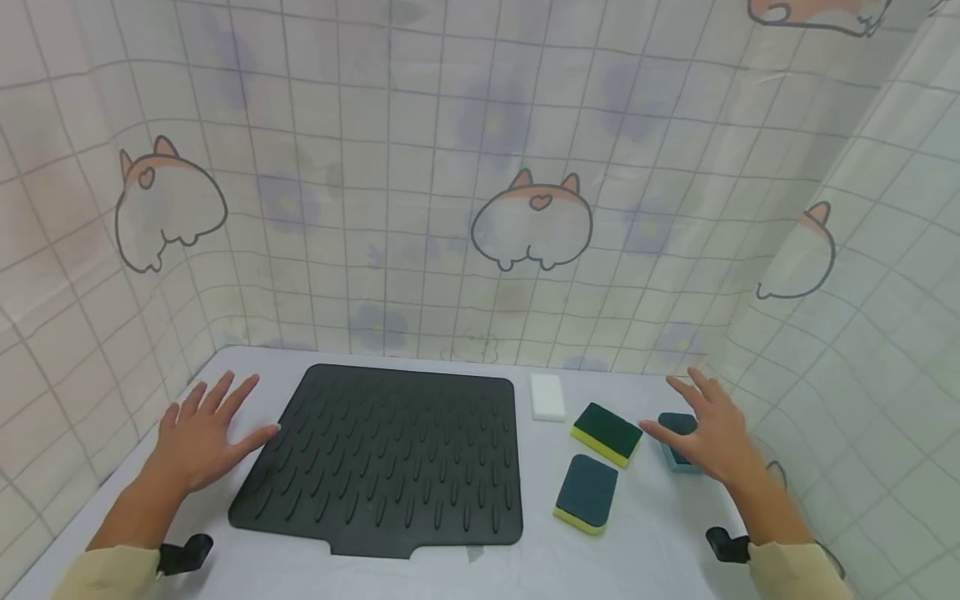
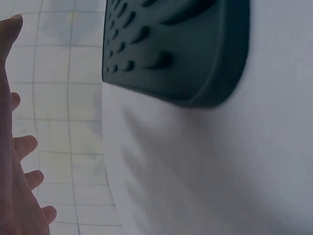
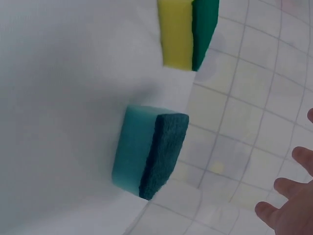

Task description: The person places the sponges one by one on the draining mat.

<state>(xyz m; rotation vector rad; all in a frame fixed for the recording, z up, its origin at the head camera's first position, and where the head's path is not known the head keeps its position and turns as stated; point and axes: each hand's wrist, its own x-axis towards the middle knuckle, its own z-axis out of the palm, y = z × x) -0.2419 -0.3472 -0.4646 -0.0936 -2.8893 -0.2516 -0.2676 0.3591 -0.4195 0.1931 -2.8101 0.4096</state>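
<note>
A cream cloth left sleeve (image 1: 108, 573) and a matching right sleeve (image 1: 798, 573) are lying nearest the camera, at the lower left and lower right of the head frame, each carrying a black wrist fitting (image 1: 187, 555). From them the left hand (image 1: 197, 446) and right hand (image 1: 708, 433) are hovering above a white surface (image 1: 660, 533), each grip standing wide with fingers spreading and holding nothing. At centre left, a dark grey, ridged rectangular mat (image 1: 382, 462) is lying flat, its thumb-side edge just beside the left hand, its short tab pointing to the bottom of the frame. The key relation is showing at the right: a teal block sponge with a darker scouring face (image 3: 149, 152) is resting below the right hand, partly hiding behind the thumb; its long axis is seeming to run up and down the head frame, and the right hand is being much the nearer. Left of that grip, a green-and-yellow rectangular sponge (image 1: 606, 433) is lying aslant, a blue-green-and-yellow sponge (image 1: 587, 493) is sitting just below it, and a white rectangular block (image 1: 547, 397) is lying at its upper left.
</note>
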